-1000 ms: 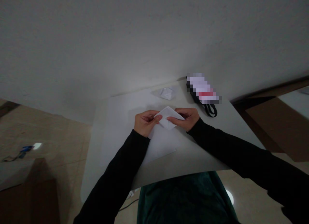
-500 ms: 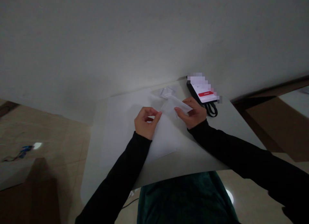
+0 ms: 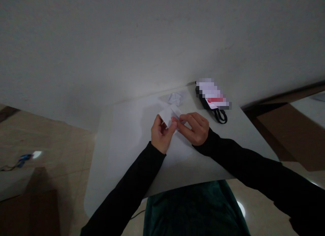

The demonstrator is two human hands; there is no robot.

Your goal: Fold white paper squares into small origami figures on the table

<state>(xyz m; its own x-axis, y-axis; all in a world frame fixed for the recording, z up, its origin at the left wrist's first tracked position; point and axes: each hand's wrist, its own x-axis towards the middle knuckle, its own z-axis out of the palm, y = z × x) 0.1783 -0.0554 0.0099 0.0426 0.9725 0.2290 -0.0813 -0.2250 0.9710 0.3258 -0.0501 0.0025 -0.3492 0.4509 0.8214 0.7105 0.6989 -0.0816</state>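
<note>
A small folded piece of white paper (image 3: 169, 114) is held just above the white table (image 3: 122, 141). My left hand (image 3: 162, 136) pinches its near edge with thumb and fingers closed. My right hand (image 3: 194, 127) meets it from the right, fingertips pressed on the same paper. Both arms wear black sleeves. Beneath the hands a flat white sheet (image 3: 180, 149) lies on the table. Another folded paper shape (image 3: 174, 98) rests farther back near the wall.
A phone with a lit screen (image 3: 212, 98) lies at the back right of the table, a black strap looped beside it. A white wall rises behind. Tiled floor lies to the left with a small blue object (image 3: 21, 159). A wooden edge shows at right.
My hands have come together around the folded paper, which moved left and nearer from beside the phone. It now looks smaller and more bunched between the fingers.
</note>
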